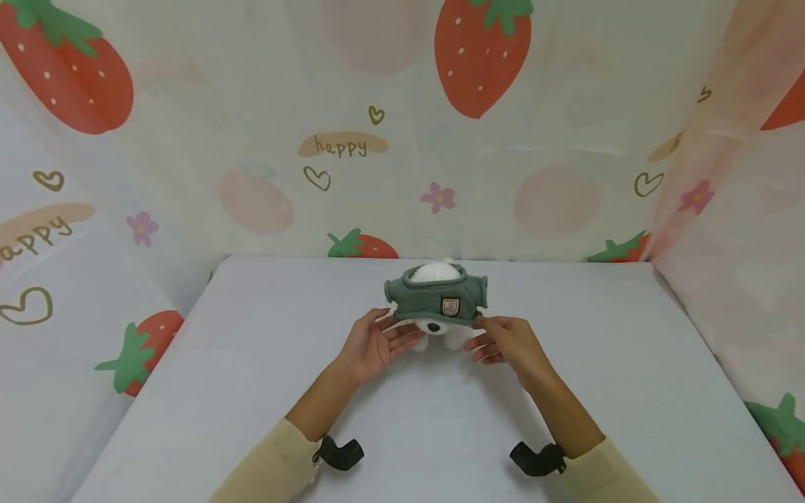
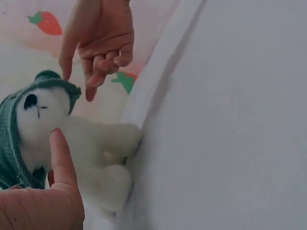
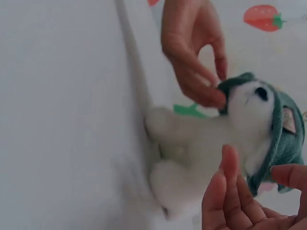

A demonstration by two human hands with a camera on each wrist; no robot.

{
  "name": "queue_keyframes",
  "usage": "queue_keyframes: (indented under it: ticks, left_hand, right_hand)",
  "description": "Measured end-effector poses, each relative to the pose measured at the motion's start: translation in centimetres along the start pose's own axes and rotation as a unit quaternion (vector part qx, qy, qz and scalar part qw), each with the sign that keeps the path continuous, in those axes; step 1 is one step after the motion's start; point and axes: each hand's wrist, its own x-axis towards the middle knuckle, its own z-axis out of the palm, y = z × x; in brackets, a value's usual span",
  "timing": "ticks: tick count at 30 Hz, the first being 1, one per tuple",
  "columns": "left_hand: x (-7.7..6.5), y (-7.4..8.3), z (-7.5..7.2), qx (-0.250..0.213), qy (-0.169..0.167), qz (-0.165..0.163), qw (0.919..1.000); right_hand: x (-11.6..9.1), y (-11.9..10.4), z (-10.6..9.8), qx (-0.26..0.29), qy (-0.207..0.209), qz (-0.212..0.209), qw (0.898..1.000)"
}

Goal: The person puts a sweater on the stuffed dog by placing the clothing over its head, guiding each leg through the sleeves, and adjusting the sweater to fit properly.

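1. A ribbed, matt, knit-like cloth is shown by the green garment (image 1: 415,302); its badge (image 1: 450,307) is seen as flatter and smoother.
2. The white plush toy (image 2: 86,148) is covered in short, fuzzy, matt pile.
3. The table (image 1: 251,349) is covered with smooth, matt white sheeting.
4. The far wall is hung with a thin, printed, lightly creased sheet (image 1: 409,157); whether cloth or plastic cannot be told.
5. The near sleeves (image 1: 270,461) are made of matt cloth.

Both hands (image 1: 370,349) (image 1: 514,344) reach forward, pinching, with forearms (image 1: 322,402) (image 1: 562,409) slanting inward.
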Motion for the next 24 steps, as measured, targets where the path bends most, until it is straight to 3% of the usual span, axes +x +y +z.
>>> queue_keyframes:
  ticks: [3,7,9,11,14,18,21,24]
  left_hand:
    - [-0.5,-0.6,0.4,0.014,-0.04,-0.017,0.999]
    - [-0.5,-1.1,1.4,0.034,-0.053,-0.009,0.998]
    - [-0.5,-1.3,1.7,0.038,-0.044,0.002,0.9983]
    - [-0.4,-1.4,2.0,0.039,-0.038,0.012,0.9985]
    - [-0.2,-1.5,2.4,0.032,-0.036,0.018,0.9987]
    - [-0.2,-1.8,3.0,0.019,-0.035,0.023,0.999]
    - [-0.2,-2.0,3.1,0.003,-0.024,0.032,0.9992]
    - [-0.3,-2.4,3.0,-0.016,-0.011,0.04,0.999]
  right_hand:
    - [-0.5,-0.1,0.2,0.075,-0.067,0.028,0.995]
    - [-0.5,-0.2,0.9,0.212,-0.149,0.066,0.964]
    - [-0.4,-0.2,1.4,0.261,-0.161,0.082,0.948]
    - [-0.3,-0.2,1.8,0.279,-0.15,0.083,0.945]
    - [-0.3,-0.3,2.2,0.256,-0.113,0.07,0.958]
    - [-0.4,-0.1,2.1,0.176,-0.071,0.043,0.981]
    - [-0.5,0.2,2.0,0.09,-0.06,0.02,0.994]
    - [-0.4,0.5,2.1,-0.011,-0.048,-0.008,0.999]
